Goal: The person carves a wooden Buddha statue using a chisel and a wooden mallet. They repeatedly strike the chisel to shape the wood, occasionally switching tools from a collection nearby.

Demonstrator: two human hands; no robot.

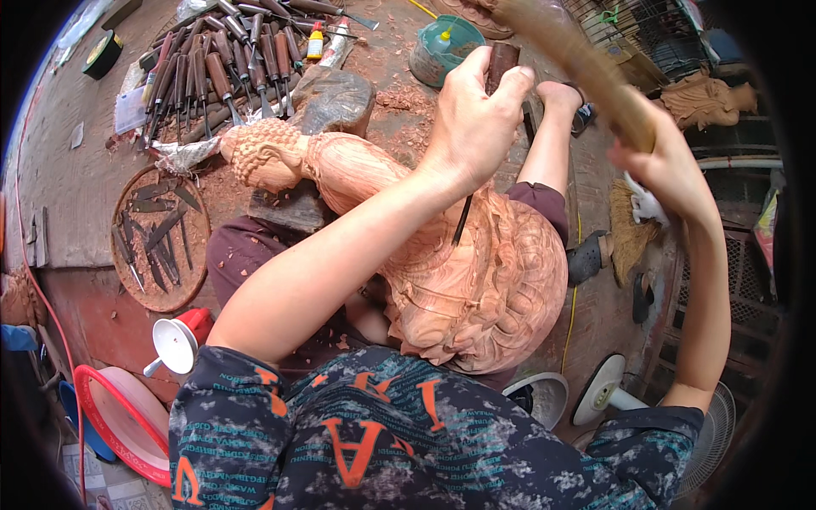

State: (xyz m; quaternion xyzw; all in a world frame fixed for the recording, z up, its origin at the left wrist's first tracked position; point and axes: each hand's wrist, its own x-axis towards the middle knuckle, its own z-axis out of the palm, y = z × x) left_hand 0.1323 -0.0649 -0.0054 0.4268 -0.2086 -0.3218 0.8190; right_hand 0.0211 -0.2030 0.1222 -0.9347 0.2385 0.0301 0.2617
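Observation:
A carved reddish wooden figure [484, 297] lies across my lap, its curly-haired head [265, 153] toward the left. My left hand [476, 123] is closed around the dark wooden handle of a chisel [503, 64]. The thin blade slants down below that hand, with its tip at the carved folds of the figure's body. Raised at the right, my right hand [667, 161] grips a wooden mallet [586, 64], a long club smeared by motion. The mallet is above and apart from the chisel's handle.
Dark wooden blocks [336, 102] lie by the figure's head. Several chisels [217, 72] are heaped at the far left. A round tray [119, 263] holds loose blades. A teal bucket [425, 68] stands ahead; a red-rimmed basin [89, 391] and white fan [710, 442] flank me.

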